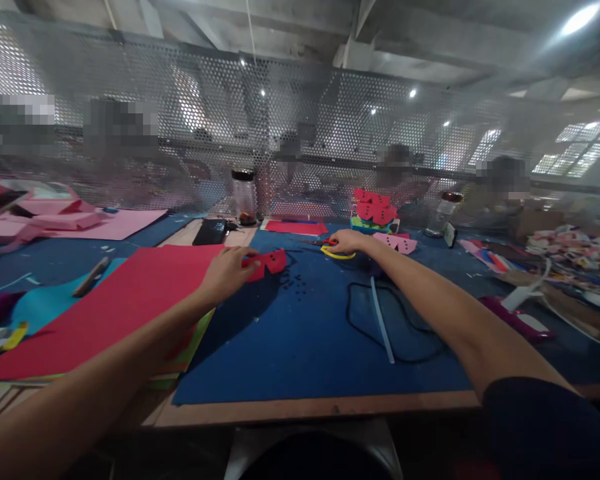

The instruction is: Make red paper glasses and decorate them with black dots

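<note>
My left hand [227,270] is closed on a red foam cut-out [269,262] with small black dots, held just above the blue mat [300,340]. My right hand [347,241] reaches further back and rests on scissors with yellow handles [336,252] and a red tip; its fingers are curled over them. Small black specks [295,288] lie scattered on the mat below the cut-out.
A large red foam sheet [105,307] lies left over green sheets. A black cord [380,320] and white strip [383,320] cross the mat. Stacked red cut-outs [375,208], pink pieces [397,243], a jar [244,197], a phone [211,232] stand behind. A perforated screen [300,133] separates people beyond.
</note>
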Available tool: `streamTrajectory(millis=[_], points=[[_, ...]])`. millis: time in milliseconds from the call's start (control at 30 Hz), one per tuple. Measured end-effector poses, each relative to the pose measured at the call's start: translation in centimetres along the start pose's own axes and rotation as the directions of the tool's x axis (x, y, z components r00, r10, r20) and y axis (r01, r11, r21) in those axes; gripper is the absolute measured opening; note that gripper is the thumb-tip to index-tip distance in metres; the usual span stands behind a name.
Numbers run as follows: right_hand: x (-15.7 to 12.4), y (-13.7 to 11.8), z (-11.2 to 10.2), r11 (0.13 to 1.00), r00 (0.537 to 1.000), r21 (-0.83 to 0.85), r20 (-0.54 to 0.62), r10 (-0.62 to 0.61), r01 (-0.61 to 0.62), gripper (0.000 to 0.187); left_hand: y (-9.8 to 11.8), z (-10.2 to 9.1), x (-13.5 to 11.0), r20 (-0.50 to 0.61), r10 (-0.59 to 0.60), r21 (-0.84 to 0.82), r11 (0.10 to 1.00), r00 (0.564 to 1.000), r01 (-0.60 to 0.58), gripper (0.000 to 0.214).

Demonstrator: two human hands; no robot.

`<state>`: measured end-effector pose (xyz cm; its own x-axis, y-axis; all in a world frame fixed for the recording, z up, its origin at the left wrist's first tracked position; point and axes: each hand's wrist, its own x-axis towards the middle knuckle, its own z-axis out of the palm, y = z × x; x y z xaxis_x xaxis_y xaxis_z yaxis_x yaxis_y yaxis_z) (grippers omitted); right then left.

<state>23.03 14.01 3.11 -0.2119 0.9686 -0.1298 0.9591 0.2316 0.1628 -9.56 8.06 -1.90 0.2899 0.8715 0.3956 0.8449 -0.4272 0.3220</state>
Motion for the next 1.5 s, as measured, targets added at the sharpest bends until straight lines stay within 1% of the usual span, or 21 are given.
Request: streamTrajectory(millis=[100, 200, 300, 400, 500, 600, 667, 700, 733, 767, 833, 933, 1033, 1133, 1167, 1267, 1400, 1500], points=[[1.8, 0.2, 0.3, 1.0, 0.999, -0.013, 0.038, -0.004, 0.005, 0.044, -0.1, 0.2, 0.1, 0.004, -0.015, -0.028, 1.0, 1.0, 0.015, 0.037], [2.7, 0.3, 0.7, 1.0, 0.999, -0.027, 0.036, 0.006, -0.005, 0.041, -0.2, 0.3, 0.2, -0.011, -0.032, -0.063, 0.997, 0.999, 0.031, 0.035], [2.7, 0.0, 1.0, 0.999, 1.0, -0.031, 0.007, 0.017, -0.017, 0.039, -0.4, 0.5, 0.3, -0.002, -0.041, -0.13, 0.991, 0.999, 0.04, 0.034], [1.7, 0.0, 0.8, 1.0, 0.998, -0.024, -0.059, 0.016, -0.017, 0.038, -0.5, 0.6, 0.4, -0.011, -0.062, -0.187, 0.981, 0.998, 0.059, 0.029], [-0.3, 0.7, 0.3, 1.0, 0.985, -0.002, -0.17, 0.005, -0.005, 0.041, -0.4, 0.3, 0.4, -0.046, -0.103, -0.236, 0.968, 0.994, 0.089, 0.027], [-3.6, 2.8, -0.1, 0.999, 0.972, 0.023, -0.232, 0.027, -0.023, 0.038, 0.2, -0.8, 0.1, -0.12, -0.138, -0.273, 0.957, 0.983, 0.101, 0.028], [-6.3, 4.7, 0.1, 0.997, 0.964, 0.028, -0.254, 0.075, -0.071, 0.036, 0.7, -1.5, -0.2, -0.24, -0.097, -0.227, 0.973, 0.966, 0.041, 0.029], [-7.6, 5.6, 0.4, 0.994, 0.961, 0.03, -0.257, 0.107, -0.103, 0.035, 1.0, -1.9, -0.3, -0.341, -0.08, -0.186, 0.982, 0.937, 0.016, 0.029], [-8.9, 6.5, 0.7, 0.99, 0.957, 0.031, -0.253, 0.141, -0.138, 0.034, 1.3, -2.1, -0.5, -0.395, -0.053, -0.147, 0.989, 0.917, -0.006, 0.029], [-10.0, 7.3, 1.2, 0.985, 0.955, 0.033, -0.24, 0.173, -0.17, 0.033, 1.5, -2.2, -0.6, -0.417, -0.023, -0.131, 0.991, 0.909, -0.035, 0.029], [-11.8, 8.5, 2.2, 0.977, 0.955, 0.035, -0.206, 0.215, -0.212, 0.031, 1.8, -2.1, -0.8, -0.399, -0.002, -0.156, 0.985, 0.917, -0.066, 0.026], [-13.2, 9.3, 3.9, 0.974, 0.964, 0.047, -0.144, 0.224, -0.22, 0.033, 1.9, -1.3, -0.9, -0.296, -0.081, -0.298, 0.955, 0.952, -0.011, 0.022], [-13.4, 9.1, 5.0, 0.979, 0.975, 0.068, -0.1, 0.197, -0.191, 0.038, 1.7, -0.8, -1.0, -0.212, -0.151, -0.436, 0.899, 0.966, 0.045, 0.025], [-13.3, 8.6, 5.7, 0.985, 0.983, 0.072, -0.082, 0.164, -0.159, 0.046, 1.8, -0.9, -1.1, -0.17, -0.159, -0.493, 0.868, 0.973, 0.056, 0.027], [-13.3, 8.4, 5.9, 0.987, 0.985, 0.067, -0.079, 0.152, -0.147, 0.05, 1.8, -0.9, -1.1, -0.171, -0.165, -0.503, 0.863, 0.971, 0.058, 0.028], [-13.4, 7.7, 6.5, 0.99, 0.986, 0.045, -0.087, 0.14, -0.137, 0.056, 2.0, -1.0, -1.2, -0.176, -0.17, -0.523, 0.851, 0.97, 0.055, 0.028], [-13.7, 7.3, 6.9, 0.988, 0.981, 0.026, -0.119, 0.156, -0.154, 0.05, 2.1, -0.9, -1.0, -0.129, -0.199, -0.607, 0.791, 0.972, 0.081, 0.028], [-14.2, 7.7, 6.3, 0.978, 0.955, 0.071, -0.213, 0.206, -0.195, 0.049, 2.3, -0.9, -1.0, -0.084, -0.22, -0.69, 0.716, 0.972, 0.102, 0.029]])
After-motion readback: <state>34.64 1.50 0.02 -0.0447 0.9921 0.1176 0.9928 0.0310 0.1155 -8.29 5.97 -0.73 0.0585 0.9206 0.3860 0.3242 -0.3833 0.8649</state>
